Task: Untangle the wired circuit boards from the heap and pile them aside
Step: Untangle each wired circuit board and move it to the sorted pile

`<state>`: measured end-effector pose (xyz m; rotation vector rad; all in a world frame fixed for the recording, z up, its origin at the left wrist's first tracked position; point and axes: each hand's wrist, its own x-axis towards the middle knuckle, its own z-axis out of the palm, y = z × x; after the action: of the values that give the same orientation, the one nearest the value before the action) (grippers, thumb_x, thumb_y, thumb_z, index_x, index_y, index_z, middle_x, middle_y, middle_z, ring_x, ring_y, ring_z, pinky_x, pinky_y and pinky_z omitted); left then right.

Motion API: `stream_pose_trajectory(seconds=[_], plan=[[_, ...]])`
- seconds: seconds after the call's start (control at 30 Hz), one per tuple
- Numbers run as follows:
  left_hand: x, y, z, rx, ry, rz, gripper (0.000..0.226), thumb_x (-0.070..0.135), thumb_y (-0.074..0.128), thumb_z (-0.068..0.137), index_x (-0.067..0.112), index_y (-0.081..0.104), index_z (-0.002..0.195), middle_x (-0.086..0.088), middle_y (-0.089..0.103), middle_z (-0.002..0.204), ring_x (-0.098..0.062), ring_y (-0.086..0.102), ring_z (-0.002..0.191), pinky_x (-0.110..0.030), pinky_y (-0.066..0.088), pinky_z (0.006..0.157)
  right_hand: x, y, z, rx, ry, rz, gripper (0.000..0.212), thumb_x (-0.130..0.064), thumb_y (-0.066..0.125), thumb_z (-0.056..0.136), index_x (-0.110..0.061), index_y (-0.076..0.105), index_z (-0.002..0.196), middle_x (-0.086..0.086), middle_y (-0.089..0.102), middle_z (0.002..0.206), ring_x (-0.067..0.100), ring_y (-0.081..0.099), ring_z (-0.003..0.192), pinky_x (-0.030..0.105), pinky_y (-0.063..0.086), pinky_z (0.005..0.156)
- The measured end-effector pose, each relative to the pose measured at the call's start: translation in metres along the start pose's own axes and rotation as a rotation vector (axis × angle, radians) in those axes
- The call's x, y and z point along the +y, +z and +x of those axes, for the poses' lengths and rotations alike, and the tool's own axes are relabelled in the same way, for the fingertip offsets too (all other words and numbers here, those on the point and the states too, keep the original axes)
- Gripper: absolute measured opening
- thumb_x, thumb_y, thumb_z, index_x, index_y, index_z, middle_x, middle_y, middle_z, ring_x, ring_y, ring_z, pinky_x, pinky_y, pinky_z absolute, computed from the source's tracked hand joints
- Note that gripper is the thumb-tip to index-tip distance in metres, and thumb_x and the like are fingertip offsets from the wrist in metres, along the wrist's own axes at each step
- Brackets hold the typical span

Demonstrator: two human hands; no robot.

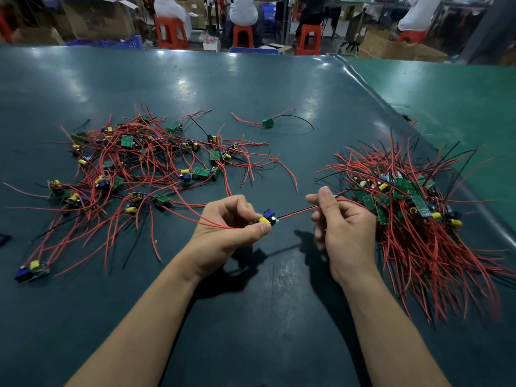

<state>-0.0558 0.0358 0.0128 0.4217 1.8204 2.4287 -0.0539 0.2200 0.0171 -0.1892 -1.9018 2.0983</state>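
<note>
Item: small green circuit board with yellow and blue parts [268,217], light, fragile; my left hand [231,219] pinches it, my right hand [342,219] pinches its limp red and black wires [297,212].

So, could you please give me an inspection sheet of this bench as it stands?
Surface: dark green mat, glossy, with a raised fold at its right edge.
Job's things: tangled heap on the left; neater pile on the right; one board held between the hands.
Clutter: single board lying apart at the far middle.
Grippers: left hand pinches the held board; right hand pinches its wires.
Cables: red and black leads, loose on the left, bunched on the right.
Surroundings: red stools, cardboard boxes, seated people beyond the bench.
</note>
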Motion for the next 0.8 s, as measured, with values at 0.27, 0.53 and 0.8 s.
stream_pose_trajectory(seconds=[0.27,0.53,0.8], plan=[[-0.003,-0.003,0.002,-0.034,-0.055,-0.076,0.029,0.005,0.079,0.059,0.015,0.053,0.065,-0.001,0.056,0.066,-0.01,0.049,0.051,-0.018,0.04,0.048,0.004,0.0,0.0,0.019,0.153,0.129,0.031,-0.028,0.054,0.1,-0.011,0.071,0.081,-0.008,0.052,0.053,0.006,0.039,0.036,0.016,0.027,0.033],[0.001,-0.006,0.006,0.002,-0.128,-0.184,0.023,-0.007,0.064,0.066,0.016,0.06,0.062,-0.001,0.064,0.067,-0.011,0.053,0.051,-0.018,0.042,0.048,-0.004,0.003,-0.002,-0.1,0.282,0.354,0.052,-0.038,0.045,0.101,-0.015,0.048,0.055,-0.003,0.031,0.042,0.01,0.029,0.031,0.012,0.02,0.036],[0.005,-0.006,0.007,0.012,-0.155,-0.227,0.024,-0.006,0.062,0.068,0.008,0.043,0.073,0.0,0.06,0.065,-0.01,0.049,0.05,-0.019,0.038,0.048,-0.003,-0.007,0.004,-0.091,0.269,0.394,0.03,-0.025,0.047,0.101,-0.005,0.065,0.086,-0.005,0.039,0.051,0.004,0.03,0.035,0.015,0.022,0.034]])
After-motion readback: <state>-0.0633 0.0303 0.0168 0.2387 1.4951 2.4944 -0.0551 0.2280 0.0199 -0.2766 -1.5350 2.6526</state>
